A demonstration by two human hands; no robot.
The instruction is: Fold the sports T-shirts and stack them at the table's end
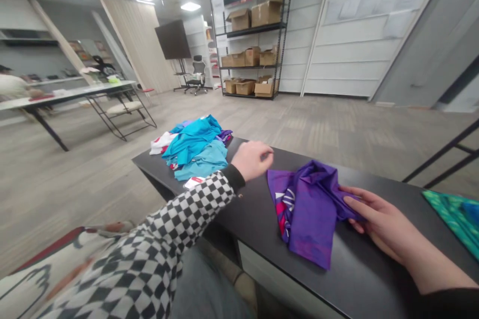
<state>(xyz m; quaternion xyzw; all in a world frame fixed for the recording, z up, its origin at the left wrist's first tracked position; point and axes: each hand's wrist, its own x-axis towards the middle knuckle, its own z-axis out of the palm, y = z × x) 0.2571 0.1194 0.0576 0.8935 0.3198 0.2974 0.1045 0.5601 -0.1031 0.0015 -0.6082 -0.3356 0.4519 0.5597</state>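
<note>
- Forward across the dark tabletop reaches the left arm in its checkered sleeve, the left hand hanging between the clothes pile and the purple garment, knuckles up
- From the lower right comes the right forearm, bare above a dark cuff, with the right hand turned inward, thumb on top and fingers extended toward the purple garment
- The left fingers are curled in a loose ring toward the thumb, touching neither the pile nor the purple garment; whether the tips meet, I cannot tell
- The right thumb and fingers pinch the right-hand edge of the purple garment, which lies folded and rumpled on the tabletop in front of the person, a red and white print showing at its left side
- At the far left end of the tabletop sits the clothes pile, mostly blue, with white, red and purple pieces and a white tag at its near edge
- Beyond the right hand, a green patterned cloth lies at the right edge of view
- Across the carpeted floor stand a black rack of cardboard boxes, an office chair and a dark screen; a white table is at left
</note>
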